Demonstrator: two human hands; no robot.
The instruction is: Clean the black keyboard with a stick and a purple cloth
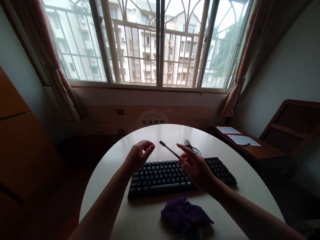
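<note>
My right hand (195, 166) hovers over the right half of a black keyboard (160, 176) and pinches a thin dark stick-like brush (167, 147) that points up and to the left. My left hand (139, 155) floats above the keyboard's upper left corner, fingers curled loosely with fingertips near the thumb, nothing visible in it. The keyboard lies across the middle of a round white table (110, 186). A crumpled purple cloth (183, 215) lies on the table just in front of the keyboard.
A coiled black cable (192, 146) lies behind the keyboard. A wooden side table (250, 146) with sheets of paper (243, 140) and a pen stands at the right. A cardboard box (150, 120) leans under the barred window. Wooden furniture stands at the left.
</note>
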